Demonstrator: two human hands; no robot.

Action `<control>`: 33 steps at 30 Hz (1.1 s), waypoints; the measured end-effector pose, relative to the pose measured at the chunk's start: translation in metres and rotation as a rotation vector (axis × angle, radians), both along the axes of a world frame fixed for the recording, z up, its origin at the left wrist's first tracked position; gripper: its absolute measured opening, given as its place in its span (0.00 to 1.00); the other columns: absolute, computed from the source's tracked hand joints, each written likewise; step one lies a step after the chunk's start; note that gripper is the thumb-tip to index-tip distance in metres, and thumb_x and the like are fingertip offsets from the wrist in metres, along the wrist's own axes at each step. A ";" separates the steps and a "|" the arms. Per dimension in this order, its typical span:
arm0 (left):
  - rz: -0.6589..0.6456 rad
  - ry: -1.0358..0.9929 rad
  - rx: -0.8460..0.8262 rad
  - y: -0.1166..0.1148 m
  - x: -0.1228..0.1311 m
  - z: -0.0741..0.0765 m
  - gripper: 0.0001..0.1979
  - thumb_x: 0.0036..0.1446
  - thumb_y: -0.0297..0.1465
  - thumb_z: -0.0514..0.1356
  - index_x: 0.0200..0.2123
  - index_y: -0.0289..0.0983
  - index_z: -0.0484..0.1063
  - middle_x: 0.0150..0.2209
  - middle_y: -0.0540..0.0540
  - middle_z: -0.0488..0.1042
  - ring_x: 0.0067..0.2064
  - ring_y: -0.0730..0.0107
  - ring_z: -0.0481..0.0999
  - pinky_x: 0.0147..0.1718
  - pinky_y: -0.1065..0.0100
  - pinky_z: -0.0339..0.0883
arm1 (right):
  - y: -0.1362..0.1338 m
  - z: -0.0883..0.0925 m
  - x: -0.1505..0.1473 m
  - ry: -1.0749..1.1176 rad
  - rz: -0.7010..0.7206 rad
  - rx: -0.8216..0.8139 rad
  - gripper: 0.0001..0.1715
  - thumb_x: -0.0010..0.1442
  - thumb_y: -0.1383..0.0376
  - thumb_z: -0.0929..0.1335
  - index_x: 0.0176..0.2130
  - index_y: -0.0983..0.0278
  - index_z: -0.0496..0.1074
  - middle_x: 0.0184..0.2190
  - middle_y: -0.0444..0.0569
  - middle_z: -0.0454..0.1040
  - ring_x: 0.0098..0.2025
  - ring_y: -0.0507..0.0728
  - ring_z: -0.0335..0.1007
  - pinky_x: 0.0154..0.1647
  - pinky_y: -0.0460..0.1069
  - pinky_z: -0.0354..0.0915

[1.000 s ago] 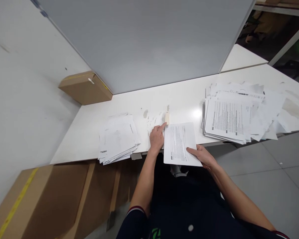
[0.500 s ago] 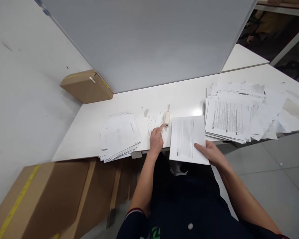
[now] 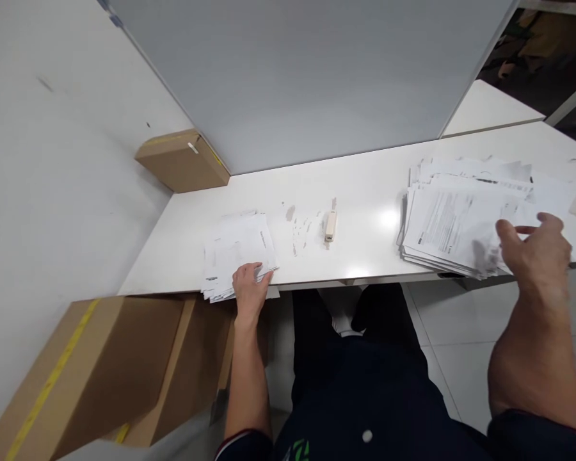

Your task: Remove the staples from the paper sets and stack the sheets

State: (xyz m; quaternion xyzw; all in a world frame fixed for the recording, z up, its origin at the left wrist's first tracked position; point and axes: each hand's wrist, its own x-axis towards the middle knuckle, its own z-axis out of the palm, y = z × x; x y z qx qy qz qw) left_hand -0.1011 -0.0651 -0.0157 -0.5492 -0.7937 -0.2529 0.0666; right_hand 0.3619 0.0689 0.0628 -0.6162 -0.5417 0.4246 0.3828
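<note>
My left hand (image 3: 250, 289) is at the front right corner of the left stack of printed sheets (image 3: 235, 246). Its thumb and fingers are apart, resting on or just over the paper. Above the right edge of a bigger, messier pile of printed sheets (image 3: 454, 218) is my right hand (image 3: 537, 253). The thumb and fingers there are spread, with nothing visible between them. Between the two piles, a small cream stapler (image 3: 331, 226) lies on the white table, apart from both hands.
The white table (image 3: 365, 192) runs along a grey panel (image 3: 307, 83). A cardboard box (image 3: 185, 163) stands at its back left corner. Larger cardboard boxes (image 3: 91, 371) with yellow tape are below at the left. Grey floor tiles (image 3: 461, 333) show at the right.
My right hand has let go of the printed sheets it held and moved right, over the right pile. My left hand has gone from beside the stapler to the left stack.
</note>
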 end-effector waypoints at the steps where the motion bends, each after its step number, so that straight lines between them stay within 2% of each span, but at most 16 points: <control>1: 0.004 -0.014 -0.002 0.000 -0.001 0.000 0.14 0.49 0.38 0.59 0.39 0.38 0.69 0.39 0.42 0.70 0.44 0.58 0.65 0.45 0.58 0.59 | -0.005 -0.002 -0.004 -0.020 0.003 0.012 0.26 0.55 0.53 0.63 0.49 0.65 0.66 0.33 0.53 0.75 0.29 0.58 0.73 0.27 0.51 0.70; 6: -0.034 -0.029 0.025 0.001 -0.006 -0.003 0.09 0.54 0.35 0.54 0.33 0.38 0.70 0.35 0.43 0.71 0.41 0.62 0.67 0.44 0.60 0.60 | -0.030 -0.019 -0.041 -0.140 -0.012 0.085 0.30 0.54 0.51 0.63 0.51 0.65 0.63 0.37 0.54 0.74 0.28 0.56 0.72 0.27 0.50 0.69; 9: -0.003 -0.037 0.091 0.000 -0.002 -0.004 0.09 0.56 0.32 0.51 0.31 0.37 0.69 0.33 0.43 0.71 0.38 0.65 0.68 0.42 0.62 0.61 | -0.045 -0.030 -0.077 -0.210 -0.015 0.110 0.30 0.54 0.51 0.64 0.52 0.64 0.63 0.39 0.53 0.73 0.27 0.54 0.71 0.25 0.48 0.67; 10: 0.019 -0.050 0.133 0.000 0.002 -0.003 0.09 0.57 0.31 0.51 0.31 0.36 0.69 0.32 0.44 0.71 0.38 0.66 0.68 0.41 0.63 0.62 | -0.050 -0.034 -0.093 -0.190 0.043 0.081 0.28 0.54 0.51 0.64 0.51 0.63 0.64 0.39 0.53 0.73 0.25 0.53 0.70 0.24 0.48 0.66; 13: 0.004 -0.095 0.273 -0.003 0.028 0.005 0.07 0.57 0.30 0.51 0.32 0.36 0.68 0.32 0.44 0.71 0.38 0.67 0.69 0.39 0.65 0.64 | -0.068 -0.045 -0.144 0.075 0.366 -0.148 0.24 0.55 0.52 0.63 0.47 0.64 0.67 0.31 0.50 0.74 0.23 0.52 0.68 0.24 0.47 0.66; 16: -0.183 -0.119 0.322 -0.009 0.066 0.015 0.04 0.56 0.28 0.53 0.32 0.36 0.67 0.33 0.45 0.71 0.38 0.69 0.69 0.41 0.65 0.64 | -0.079 -0.054 -0.187 0.385 0.538 -0.393 0.23 0.54 0.50 0.63 0.43 0.63 0.69 0.36 0.52 0.74 0.27 0.54 0.71 0.27 0.49 0.68; 19: -0.393 -0.159 0.237 -0.019 0.104 0.021 0.03 0.55 0.27 0.54 0.32 0.38 0.67 0.32 0.46 0.71 0.37 0.69 0.70 0.40 0.64 0.65 | -0.080 -0.061 -0.210 0.616 0.587 -0.606 0.24 0.54 0.48 0.62 0.40 0.63 0.69 0.37 0.51 0.75 0.29 0.55 0.73 0.31 0.50 0.69; 22: -0.574 -0.188 0.124 -0.027 0.129 0.021 0.03 0.55 0.28 0.54 0.31 0.39 0.67 0.30 0.47 0.71 0.37 0.69 0.70 0.39 0.64 0.65 | -0.076 -0.068 -0.214 0.653 0.569 -0.597 0.20 0.54 0.51 0.65 0.36 0.64 0.71 0.32 0.49 0.76 0.30 0.56 0.72 0.33 0.50 0.69; 24: -0.644 -0.210 0.086 -0.027 0.129 0.019 0.02 0.55 0.29 0.55 0.30 0.39 0.67 0.30 0.48 0.71 0.37 0.69 0.70 0.40 0.64 0.64 | -0.074 -0.073 -0.209 0.594 0.521 -0.531 0.16 0.52 0.56 0.67 0.35 0.65 0.72 0.32 0.50 0.77 0.32 0.57 0.73 0.35 0.50 0.69; 26: -0.581 -0.227 0.090 -0.022 0.116 0.016 0.04 0.56 0.30 0.54 0.29 0.39 0.66 0.29 0.48 0.71 0.36 0.69 0.69 0.39 0.64 0.64 | -0.073 -0.078 -0.202 0.554 0.491 -0.511 0.15 0.52 0.59 0.67 0.37 0.65 0.73 0.35 0.51 0.77 0.36 0.59 0.73 0.38 0.51 0.69; 27: -0.494 -0.221 0.104 -0.017 0.105 0.015 0.06 0.57 0.30 0.53 0.29 0.39 0.66 0.29 0.47 0.71 0.36 0.69 0.69 0.39 0.64 0.63 | -0.073 -0.079 -0.199 0.552 0.492 -0.519 0.15 0.52 0.60 0.67 0.38 0.65 0.73 0.37 0.51 0.77 0.38 0.59 0.73 0.39 0.52 0.68; 30: -0.079 -0.114 0.167 0.002 0.065 0.008 0.07 0.56 0.34 0.53 0.30 0.38 0.66 0.31 0.44 0.69 0.38 0.64 0.67 0.40 0.60 0.61 | -0.073 -0.079 -0.191 0.584 0.491 -0.538 0.17 0.52 0.61 0.67 0.42 0.64 0.72 0.44 0.52 0.74 0.42 0.60 0.72 0.43 0.54 0.68; 31: 0.009 -0.062 0.161 0.008 0.053 0.005 0.07 0.55 0.35 0.54 0.31 0.37 0.65 0.32 0.43 0.68 0.39 0.62 0.66 0.43 0.58 0.60 | -0.074 -0.078 -0.190 0.592 0.487 -0.535 0.18 0.52 0.61 0.68 0.43 0.64 0.71 0.45 0.52 0.74 0.43 0.60 0.71 0.44 0.54 0.68; 33: 0.096 0.007 0.106 0.018 0.034 -0.002 0.10 0.52 0.36 0.56 0.35 0.36 0.65 0.35 0.41 0.67 0.43 0.58 0.64 0.44 0.56 0.59 | -0.075 -0.076 -0.189 0.600 0.476 -0.524 0.18 0.53 0.62 0.68 0.45 0.64 0.71 0.46 0.52 0.73 0.44 0.60 0.71 0.44 0.54 0.68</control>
